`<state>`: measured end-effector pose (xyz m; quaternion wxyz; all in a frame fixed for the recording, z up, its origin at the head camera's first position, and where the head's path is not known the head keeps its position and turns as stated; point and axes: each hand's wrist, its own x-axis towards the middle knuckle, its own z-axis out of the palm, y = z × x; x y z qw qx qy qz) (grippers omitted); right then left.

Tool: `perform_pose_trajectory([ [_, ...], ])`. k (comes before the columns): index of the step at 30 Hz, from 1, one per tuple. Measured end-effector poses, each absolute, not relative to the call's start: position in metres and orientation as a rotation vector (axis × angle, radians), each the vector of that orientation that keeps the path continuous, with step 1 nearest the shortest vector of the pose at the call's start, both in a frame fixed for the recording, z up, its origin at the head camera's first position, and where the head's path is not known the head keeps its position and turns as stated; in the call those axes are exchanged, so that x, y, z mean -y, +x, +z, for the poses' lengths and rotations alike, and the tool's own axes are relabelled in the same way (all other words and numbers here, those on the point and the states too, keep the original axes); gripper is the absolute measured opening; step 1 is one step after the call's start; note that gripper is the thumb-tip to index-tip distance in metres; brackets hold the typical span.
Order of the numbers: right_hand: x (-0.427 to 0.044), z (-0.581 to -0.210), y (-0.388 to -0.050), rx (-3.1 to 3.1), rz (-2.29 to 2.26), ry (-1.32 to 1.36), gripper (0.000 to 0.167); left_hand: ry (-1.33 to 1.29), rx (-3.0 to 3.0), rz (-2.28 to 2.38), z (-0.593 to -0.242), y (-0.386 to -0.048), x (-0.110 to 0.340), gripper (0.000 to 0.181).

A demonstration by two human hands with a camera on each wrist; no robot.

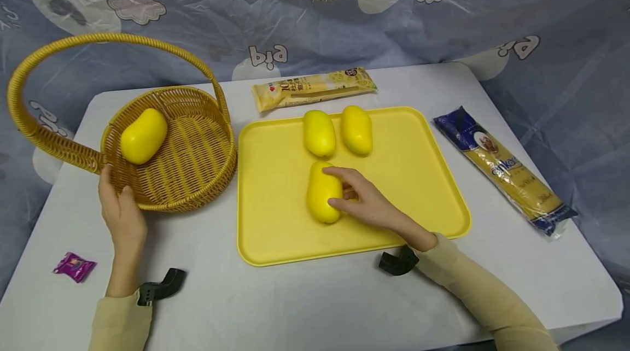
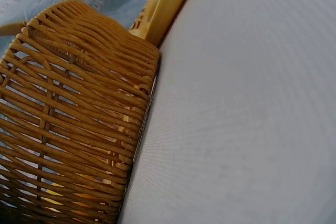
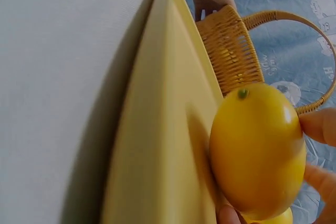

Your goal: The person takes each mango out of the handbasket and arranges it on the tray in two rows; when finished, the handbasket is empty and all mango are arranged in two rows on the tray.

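My right hand [image 1: 361,198] holds a yellow mango [image 1: 321,198] on the yellow tray [image 1: 275,230], thumb and fingers on its near and far sides. The right wrist view shows the mango [image 3: 257,150] up close, with fingertips [image 3: 320,127] against it. Two more mangoes, one greenish yellow [image 1: 319,133] and one yellow [image 1: 356,130], lie at the tray's back edge. My left hand [image 1: 123,220] rests against the near left outside of the wicker basket [image 1: 197,146], fingers fairly straight. Inside the basket sits another mango [image 1: 144,136]. The left wrist view shows the basket wall [image 2: 73,114] but no fingers.
Behind the tray lies a yellow noodle packet [image 1: 315,88]. A blue and yellow pasta packet [image 1: 504,170] is on the right of the white table [image 1: 275,307]. A purple wrapped candy [image 1: 74,267] lies near the left edge. The basket's tall handle [image 1: 118,38] arches upward.
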<state>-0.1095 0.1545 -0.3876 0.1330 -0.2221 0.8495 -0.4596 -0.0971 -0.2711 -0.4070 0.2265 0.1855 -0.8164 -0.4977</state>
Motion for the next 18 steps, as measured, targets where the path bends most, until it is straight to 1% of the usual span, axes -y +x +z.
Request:
perform_pose_trajectory([
  [5, -0.1542, -0.3870, -0.1085, -2.510, -1.256, -0.706, 0.052, 0.518, 2.253, -1.373, -0.4070, -0.0970, 0.2706, 0.053],
  [18, -0.1595, -0.3821, -0.1060, -2.507, -1.242, -0.703, 0.050, 0.522, 2.257, -1.376, -0.4057, -0.0964, 0.2706, 0.053],
])
